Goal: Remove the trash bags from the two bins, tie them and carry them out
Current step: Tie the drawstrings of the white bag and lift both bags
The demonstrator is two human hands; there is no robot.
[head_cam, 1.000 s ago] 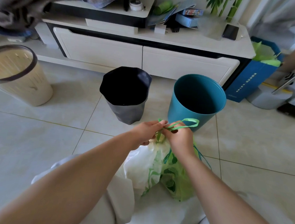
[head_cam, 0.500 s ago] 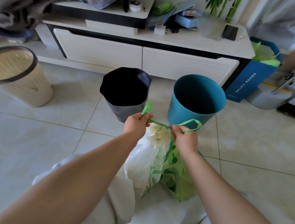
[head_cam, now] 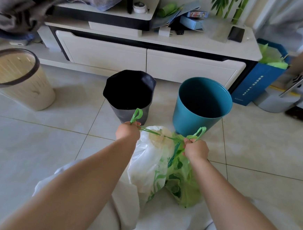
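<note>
A green see-through trash bag (head_cam: 183, 186) full of white and green waste stands on the floor between my knees. My left hand (head_cam: 127, 132) grips one green handle loop, and my right hand (head_cam: 196, 149) grips the other. The two handles are pulled taut apart across the bag's mouth. Behind the bag stand a bin lined with a black trash bag (head_cam: 129, 95) and a bare teal bin (head_cam: 202, 106), both with open tops.
A beige slatted bin (head_cam: 21, 81) stands at the left. A white TV cabinet (head_cam: 148, 58) with clutter runs along the back. A blue paper bag (head_cam: 258, 79) with green contents sits at its right end. Pale floor tiles surround the bins.
My hands, close together at the bag's mouth a second ago, have drawn apart sideways, stretching the green handles tight.
</note>
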